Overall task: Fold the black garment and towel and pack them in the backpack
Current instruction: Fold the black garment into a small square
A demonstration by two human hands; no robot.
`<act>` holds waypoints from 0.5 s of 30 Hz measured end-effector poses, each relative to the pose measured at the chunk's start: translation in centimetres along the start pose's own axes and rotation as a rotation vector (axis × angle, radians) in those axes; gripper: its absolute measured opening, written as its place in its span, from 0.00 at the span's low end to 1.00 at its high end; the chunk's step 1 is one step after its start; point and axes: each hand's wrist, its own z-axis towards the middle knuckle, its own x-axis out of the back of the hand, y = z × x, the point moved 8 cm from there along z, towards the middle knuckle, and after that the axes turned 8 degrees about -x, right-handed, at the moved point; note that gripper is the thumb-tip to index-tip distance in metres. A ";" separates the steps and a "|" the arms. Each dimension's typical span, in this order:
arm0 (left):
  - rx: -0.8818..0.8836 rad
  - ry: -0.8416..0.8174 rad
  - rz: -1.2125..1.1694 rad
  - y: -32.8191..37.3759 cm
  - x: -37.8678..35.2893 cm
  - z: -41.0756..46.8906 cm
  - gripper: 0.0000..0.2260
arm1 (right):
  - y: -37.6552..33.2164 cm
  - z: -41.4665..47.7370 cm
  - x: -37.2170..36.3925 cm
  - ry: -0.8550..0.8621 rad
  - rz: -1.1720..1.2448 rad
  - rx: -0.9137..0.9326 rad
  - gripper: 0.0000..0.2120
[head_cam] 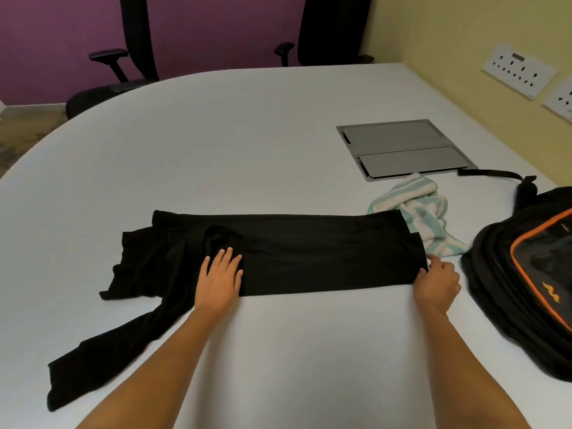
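Observation:
The black garment point(309, 252) lies across the white table as a long folded band, with a loose sleeve trailing toward the near left. My left hand point(221, 277) presses flat on it near its middle, fingers straight. My right hand point(438, 281) pinches the band's near right corner. A crumpled white and mint striped towel point(424, 209) sits just behind that right end, partly under the garment's edge. The black backpack point(526, 274) with orange trim lies at the right edge, partly out of frame.
A grey metal cable hatch point(405, 148) is set into the table behind the towel. A backpack strap point(492, 174) runs along it. Two black office chairs point(130, 57) stand beyond the far edge. Wall sockets point(520, 69) are on the yellow wall at right.

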 end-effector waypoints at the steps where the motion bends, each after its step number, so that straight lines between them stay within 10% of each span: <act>1: 0.036 0.069 0.000 -0.6 1.1 -0.3 0.18 | -0.7 -0.6 0.1 0.019 0.007 0.034 0.19; 9: 0.499 0.133 -0.136 -6.9 2.3 -7.9 0.30 | -7.1 -8.5 -4.0 -0.178 -0.018 0.390 0.21; 15: 0.561 0.043 -0.206 -8.8 1.7 -11.4 0.13 | -9.0 -13.5 -6.6 -0.343 -0.088 0.398 0.22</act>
